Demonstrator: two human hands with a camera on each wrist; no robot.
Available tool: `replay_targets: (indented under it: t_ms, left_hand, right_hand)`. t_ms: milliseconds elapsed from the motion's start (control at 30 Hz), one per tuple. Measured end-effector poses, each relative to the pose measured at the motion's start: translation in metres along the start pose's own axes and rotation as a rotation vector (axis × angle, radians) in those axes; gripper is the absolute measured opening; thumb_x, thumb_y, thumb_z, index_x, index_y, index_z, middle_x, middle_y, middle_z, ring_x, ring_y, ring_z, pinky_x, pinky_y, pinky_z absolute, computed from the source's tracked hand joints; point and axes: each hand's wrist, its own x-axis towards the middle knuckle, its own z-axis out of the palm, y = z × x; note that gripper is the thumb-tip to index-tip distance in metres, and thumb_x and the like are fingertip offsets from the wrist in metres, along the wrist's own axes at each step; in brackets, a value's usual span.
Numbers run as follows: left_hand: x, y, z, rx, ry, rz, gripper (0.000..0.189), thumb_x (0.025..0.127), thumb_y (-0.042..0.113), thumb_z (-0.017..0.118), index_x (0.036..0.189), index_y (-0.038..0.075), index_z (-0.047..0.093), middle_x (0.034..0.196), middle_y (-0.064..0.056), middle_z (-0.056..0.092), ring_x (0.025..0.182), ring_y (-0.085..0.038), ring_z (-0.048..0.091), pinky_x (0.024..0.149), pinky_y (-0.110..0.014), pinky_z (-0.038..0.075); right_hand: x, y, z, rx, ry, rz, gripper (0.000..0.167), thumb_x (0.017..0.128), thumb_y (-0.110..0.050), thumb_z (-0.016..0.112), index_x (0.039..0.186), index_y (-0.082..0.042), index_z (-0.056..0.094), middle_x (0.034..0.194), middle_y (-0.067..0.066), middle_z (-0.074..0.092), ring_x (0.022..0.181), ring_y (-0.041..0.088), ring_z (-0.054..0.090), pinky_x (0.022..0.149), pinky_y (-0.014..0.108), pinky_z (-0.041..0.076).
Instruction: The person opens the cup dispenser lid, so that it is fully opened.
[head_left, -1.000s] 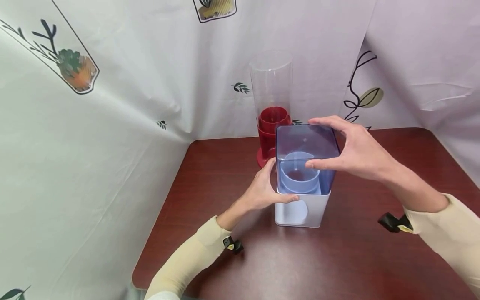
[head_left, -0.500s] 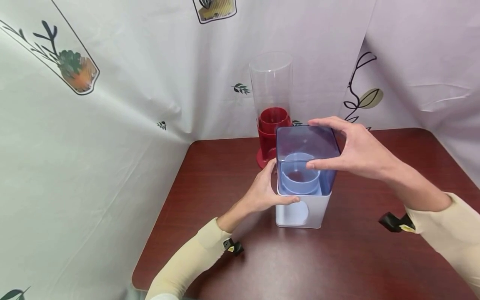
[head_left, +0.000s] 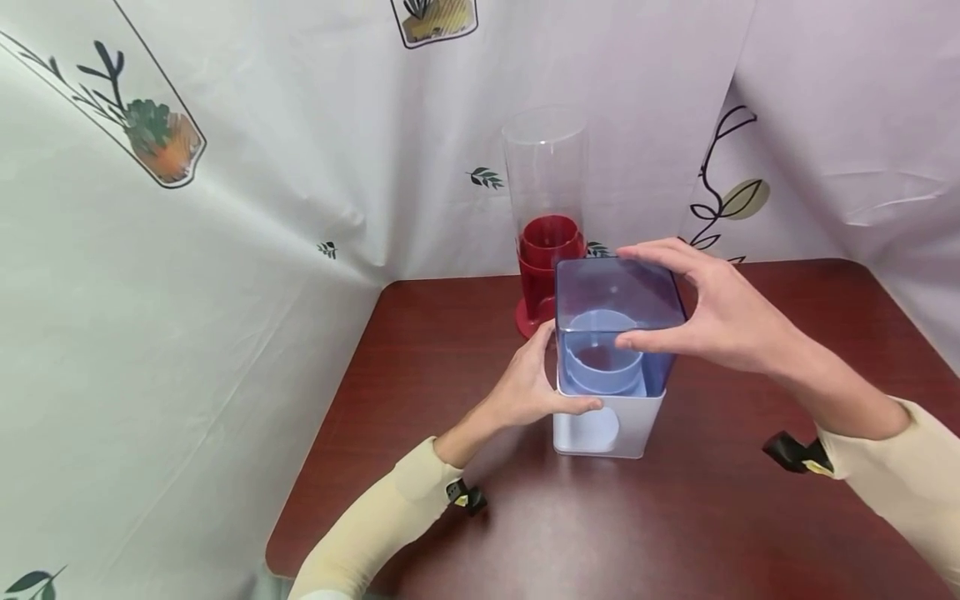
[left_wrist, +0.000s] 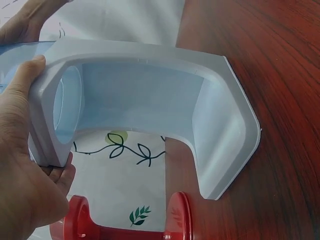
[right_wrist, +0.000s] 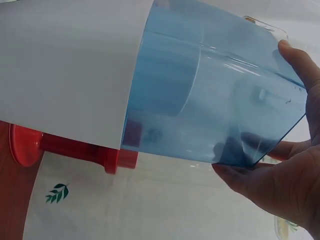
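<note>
A white holder (head_left: pixel 633 427) stands upright on the table, topped by a box-shaped translucent blue cover (head_left: pixel 618 287). Inside the cover shows a pale round collar (head_left: pixel 603 379). My left hand (head_left: pixel 525 387) grips the holder's upper part from the left, thumb across the front; in the left wrist view the holder's arched opening and round hole (left_wrist: pixel 67 102) are visible. My right hand (head_left: pixel 720 312) spans the cover near its top, thumb on the front side and fingers at the back. In the right wrist view the cover (right_wrist: pixel 220 95) meets the holder's rim.
Behind the holder, to its left, stands a red stand (head_left: pixel 534 287) bearing a tall clear cylinder (head_left: pixel 546 171). The dark red-brown table (head_left: pixel 420 358) backs onto a white curtain (head_left: pixel 300 108) with plant prints.
My right hand and the blue cover sit slightly lower in the head view, which itself has shifted a little. My left hand keeps the same grip on the holder.
</note>
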Motion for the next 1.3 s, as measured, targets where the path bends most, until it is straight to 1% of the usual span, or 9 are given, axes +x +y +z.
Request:
replay_targets:
  t_ms: [133,300,433,633,733,867,1000,1100,1300]
  left_hand:
    - [0.002,0.001,0.0,-0.006,-0.003,0.008,0.105,0.071,0.028,0.098,0.157,0.021,0.038,0.144,0.002,0.057,0.128,-0.01,0.055,0.109,-0.035,0.05]
    - [0.002,0.0,0.0,-0.011,-0.003,0.006,0.106,0.071,0.028,0.098,0.158,0.022,0.037,0.145,0.003,0.056,0.13,-0.01,0.054,0.112,-0.037,0.048]
    - [0.002,-0.001,0.0,-0.007,0.002,-0.006,0.106,0.071,0.028,0.097,0.158,0.021,0.037,0.144,0.002,0.057,0.13,-0.011,0.054,0.111,-0.037,0.048]
    - [0.003,-0.001,0.001,-0.024,-0.002,-0.02,0.103,0.073,0.028,0.096,0.157,0.019,0.037,0.144,0.0,0.057,0.129,-0.014,0.055,0.109,-0.035,0.05]
    - [0.003,0.0,0.001,-0.009,0.002,-0.023,0.104,0.072,0.03,0.096,0.157,0.019,0.038,0.144,0.001,0.057,0.13,-0.013,0.055,0.11,-0.036,0.049]
    - [0.003,0.001,0.001,0.005,-0.006,-0.02,0.106,0.071,0.031,0.097,0.158,0.021,0.037,0.143,0.003,0.057,0.129,-0.011,0.055,0.111,-0.037,0.048]
    - [0.002,0.001,0.001,-0.01,-0.022,-0.011,0.107,0.071,0.029,0.097,0.158,0.023,0.036,0.144,0.003,0.057,0.129,-0.01,0.055,0.112,-0.037,0.048]
    - [0.002,0.001,0.002,-0.016,-0.026,-0.014,0.107,0.071,0.029,0.097,0.159,0.023,0.035,0.145,0.003,0.057,0.129,-0.009,0.055,0.113,-0.038,0.047]
    - [0.004,0.001,0.004,-0.012,-0.003,-0.028,0.104,0.072,0.031,0.096,0.157,0.023,0.037,0.144,0.003,0.057,0.13,-0.01,0.054,0.112,-0.038,0.048]
  right_hand:
    - [-0.001,-0.001,0.0,-0.018,0.016,-0.01,0.087,0.07,-0.026,0.103,0.147,-0.018,0.064,0.139,-0.004,0.062,0.111,0.006,0.058,0.087,0.012,0.046]
    - [0.001,-0.002,-0.001,-0.015,0.005,0.025,0.086,0.071,-0.029,0.102,0.147,-0.019,0.064,0.138,-0.003,0.063,0.109,0.007,0.058,0.087,0.013,0.046]
    - [0.005,-0.001,-0.003,0.012,-0.015,0.057,0.085,0.072,-0.03,0.102,0.147,-0.019,0.064,0.138,-0.003,0.063,0.109,0.007,0.059,0.09,0.016,0.044]
    - [0.009,0.0,-0.006,0.029,-0.036,0.08,0.083,0.074,-0.03,0.1,0.147,-0.021,0.064,0.137,-0.003,0.064,0.112,0.007,0.057,0.089,0.014,0.043]
    - [0.008,0.0,-0.006,0.023,-0.028,0.061,0.083,0.073,-0.028,0.101,0.147,-0.02,0.064,0.137,-0.003,0.064,0.111,0.007,0.058,0.087,0.014,0.045]
    - [0.003,-0.001,-0.004,0.001,-0.003,0.014,0.085,0.071,-0.027,0.102,0.146,-0.019,0.065,0.136,-0.004,0.064,0.108,0.007,0.059,0.085,0.013,0.047]
    - [-0.001,-0.003,-0.002,-0.015,0.015,-0.001,0.085,0.069,-0.027,0.103,0.145,-0.019,0.065,0.135,-0.005,0.064,0.106,0.007,0.059,0.084,0.012,0.047]
    - [-0.002,-0.003,-0.002,-0.02,0.016,0.018,0.085,0.069,-0.029,0.103,0.145,-0.02,0.065,0.135,-0.004,0.064,0.107,0.006,0.059,0.085,0.013,0.046]
    - [0.004,-0.001,-0.006,0.028,-0.015,0.082,0.084,0.072,-0.029,0.101,0.147,-0.021,0.065,0.137,-0.002,0.064,0.111,0.008,0.057,0.091,0.015,0.042]
